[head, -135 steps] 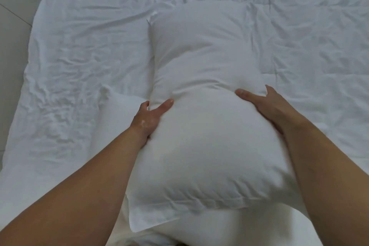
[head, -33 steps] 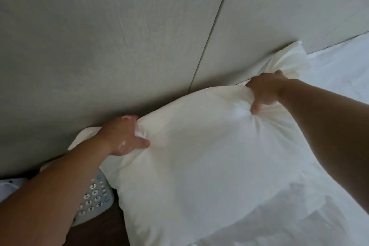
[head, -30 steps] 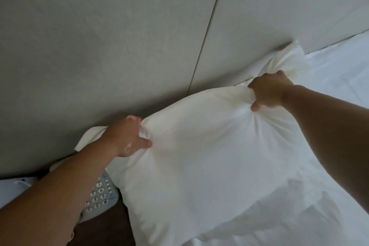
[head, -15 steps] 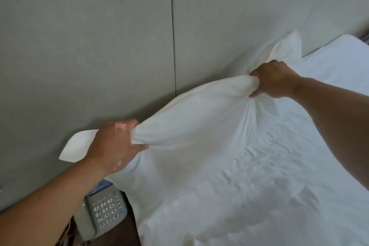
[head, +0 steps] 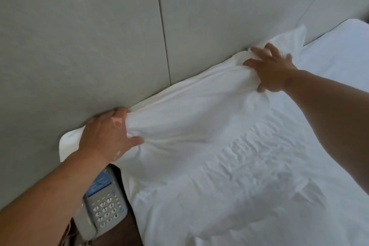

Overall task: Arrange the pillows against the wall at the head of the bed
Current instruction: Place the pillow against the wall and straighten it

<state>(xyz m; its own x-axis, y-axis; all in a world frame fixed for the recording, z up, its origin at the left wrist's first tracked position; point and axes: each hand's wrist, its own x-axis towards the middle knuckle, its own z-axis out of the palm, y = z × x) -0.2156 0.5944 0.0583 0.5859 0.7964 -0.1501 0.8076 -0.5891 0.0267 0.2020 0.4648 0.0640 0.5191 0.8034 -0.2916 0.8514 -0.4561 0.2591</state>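
A white pillow [head: 189, 110] lies along the grey padded wall [head: 99, 36] at the head of the bed, its top edge touching the panels. My left hand [head: 105, 136] is clenched on a bunch of fabric near the pillow's left end, whose flat corner sticks out past my wrist. My right hand [head: 271, 72] rests on the pillow's upper right part with blurred fingers spread apart, gripping nothing. The pillow's right corner stands up behind that hand.
Wrinkled white bedding [head: 249, 175] covers the bed below the pillow and runs on to the right [head: 339, 50]. A grey keypad telephone [head: 103, 205] sits on a dark wooden nightstand [head: 127, 231] just left of the bed, under my left forearm.
The pillow, held up by both hands before, has dropped down against the wall. My right hand has opened from its clenched grip. My left hand still grips.
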